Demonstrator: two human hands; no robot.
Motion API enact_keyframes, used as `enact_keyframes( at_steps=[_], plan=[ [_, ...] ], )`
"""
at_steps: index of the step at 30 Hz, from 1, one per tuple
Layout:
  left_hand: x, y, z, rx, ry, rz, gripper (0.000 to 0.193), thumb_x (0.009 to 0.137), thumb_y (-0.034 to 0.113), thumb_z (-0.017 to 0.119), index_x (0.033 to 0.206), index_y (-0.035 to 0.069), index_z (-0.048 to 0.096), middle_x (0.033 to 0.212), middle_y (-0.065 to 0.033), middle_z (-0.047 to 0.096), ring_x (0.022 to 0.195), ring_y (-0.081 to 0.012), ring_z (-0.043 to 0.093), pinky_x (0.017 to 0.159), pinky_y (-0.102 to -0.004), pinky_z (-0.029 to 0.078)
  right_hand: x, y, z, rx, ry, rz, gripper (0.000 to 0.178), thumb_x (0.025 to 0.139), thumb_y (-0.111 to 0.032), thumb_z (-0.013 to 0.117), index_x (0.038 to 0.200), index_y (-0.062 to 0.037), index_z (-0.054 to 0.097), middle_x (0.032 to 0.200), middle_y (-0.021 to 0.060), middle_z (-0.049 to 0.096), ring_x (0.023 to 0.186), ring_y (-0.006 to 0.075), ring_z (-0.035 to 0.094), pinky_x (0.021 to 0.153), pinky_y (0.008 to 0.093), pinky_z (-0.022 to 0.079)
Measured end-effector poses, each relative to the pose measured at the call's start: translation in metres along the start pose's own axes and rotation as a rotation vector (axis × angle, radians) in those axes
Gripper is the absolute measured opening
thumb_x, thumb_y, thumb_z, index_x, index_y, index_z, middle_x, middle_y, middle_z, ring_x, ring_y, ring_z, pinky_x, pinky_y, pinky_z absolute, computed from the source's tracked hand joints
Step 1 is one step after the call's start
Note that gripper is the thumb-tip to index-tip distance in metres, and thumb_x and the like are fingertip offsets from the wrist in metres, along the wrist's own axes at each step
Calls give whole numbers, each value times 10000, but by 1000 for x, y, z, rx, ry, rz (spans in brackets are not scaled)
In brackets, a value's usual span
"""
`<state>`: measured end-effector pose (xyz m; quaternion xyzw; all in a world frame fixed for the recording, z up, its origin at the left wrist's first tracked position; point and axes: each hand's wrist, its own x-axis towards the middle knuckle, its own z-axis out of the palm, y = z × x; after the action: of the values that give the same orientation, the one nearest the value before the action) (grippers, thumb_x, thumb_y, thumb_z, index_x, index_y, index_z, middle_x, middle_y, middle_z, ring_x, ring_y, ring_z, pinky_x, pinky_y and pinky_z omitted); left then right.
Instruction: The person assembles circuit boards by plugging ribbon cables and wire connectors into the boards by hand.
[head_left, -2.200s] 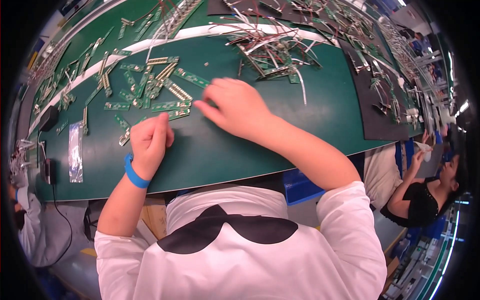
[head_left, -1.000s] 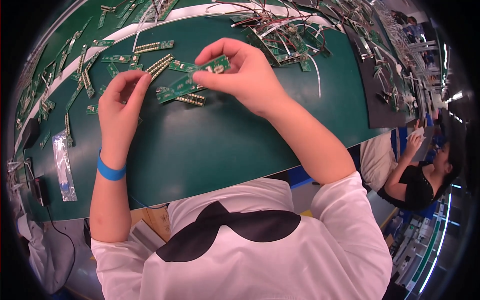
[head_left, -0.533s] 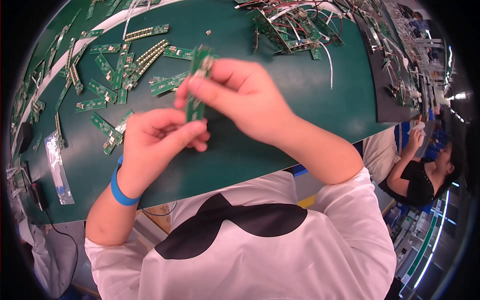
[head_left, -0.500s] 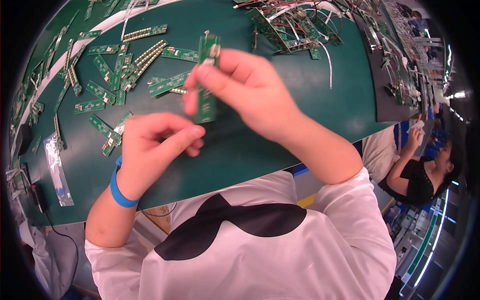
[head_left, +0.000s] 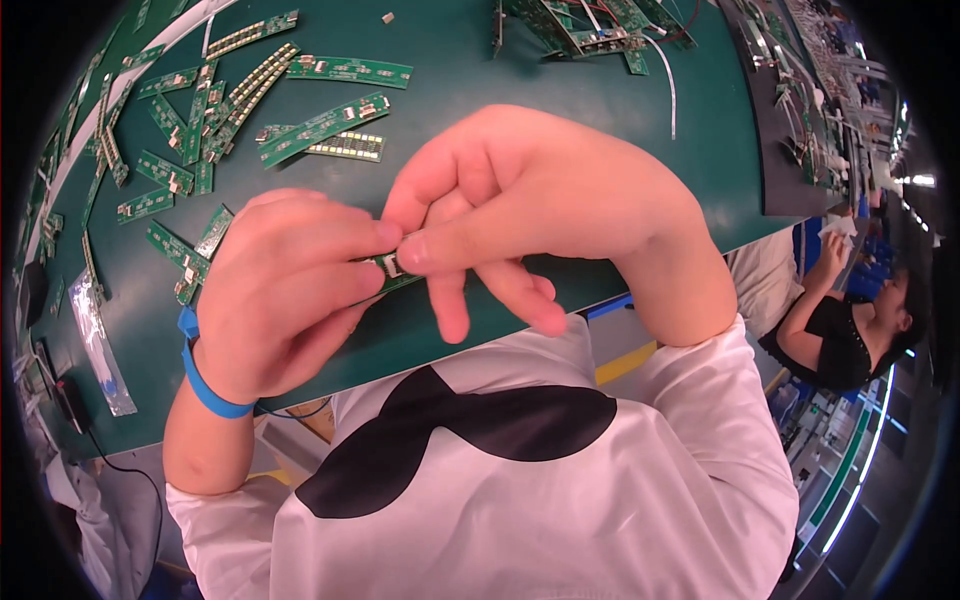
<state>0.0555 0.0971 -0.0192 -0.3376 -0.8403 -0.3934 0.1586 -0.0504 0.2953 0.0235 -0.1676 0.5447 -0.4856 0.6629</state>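
Low over the near part of the table, a narrow green circuit board (head_left: 402, 281) is between my hands, mostly hidden by the fingers. A small pale connector (head_left: 392, 265) shows on it. My left hand (head_left: 275, 285), with a blue band at the wrist, grips the board from the left with bent fingers. My right hand (head_left: 540, 195) pinches at the connector with thumb and forefinger, while its other fingers hang loose below. Beyond the hands lie a green board strip (head_left: 325, 130) and, partly under it, a strip with pale squares (head_left: 350, 146).
Several loose board strips (head_left: 230, 110) are scattered on the left of the green table (head_left: 590, 130). A heap of wired boards (head_left: 590, 30) stands at the back. A silvery clear bag (head_left: 100, 340) lies at the left edge. Another person (head_left: 850, 310) sits at right.
The board has come down from upright in my right hand to lie lower between both hands. My left hand has closed on it, and my right fingers have moved to its connector. The view has shifted.
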Motion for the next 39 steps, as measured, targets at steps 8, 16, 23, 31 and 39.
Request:
enact_keyframes(
  at_steps=[8, 16, 23, 31, 39],
  plan=[
    [5, 0, 13, -145, 37, 20, 219, 644, -5, 680, 839, 67, 615, 963, -80, 640, 858, -270, 585, 798, -417, 453, -6, 8, -9, -178, 62, -92, 479, 742, -81, 523, 1170, 108, 421, 629, 72, 587, 393, 117, 431, 378, 255, 331],
    [1, 13, 8, 16, -165, 5, 200, 585, 9, 675, 754, 93, 610, 917, -41, 603, 790, -242, 552, 908, -467, 429, 1, 16, -10, -161, -63, -40, 367, 845, -93, 493, 1174, 22, 375, 643, 9, 485, 490, 65, 369, 399, 218, 292],
    [1, 14, 12, 21, -194, 59, 219, 549, 17, 670, 743, 95, 603, 910, -39, 563, 790, -229, 528, 943, -495, 415, 4, 32, -11, -28, -184, -50, 339, 848, -67, 484, 1142, 48, 363, 661, 9, 447, 513, 58, 360, 393, 214, 278],
    [-1, 15, 15, 27, -175, 77, 244, 541, 19, 674, 754, 100, 586, 894, -37, 551, 788, -233, 522, 936, -502, 417, 5, 37, -9, 43, -217, -74, 322, 849, -61, 480, 1124, 59, 363, 626, 1, 432, 472, 46, 315, 377, 205, 249],
    [-1, 17, 13, -19, -170, 100, 261, 544, 20, 664, 776, 98, 573, 861, -37, 528, 781, -235, 514, 911, -503, 426, 6, 39, -4, 63, -258, -99, 320, 850, -59, 480, 1122, 62, 363, 623, 4, 436, 461, 42, 310, 369, 202, 247]
  ],
)
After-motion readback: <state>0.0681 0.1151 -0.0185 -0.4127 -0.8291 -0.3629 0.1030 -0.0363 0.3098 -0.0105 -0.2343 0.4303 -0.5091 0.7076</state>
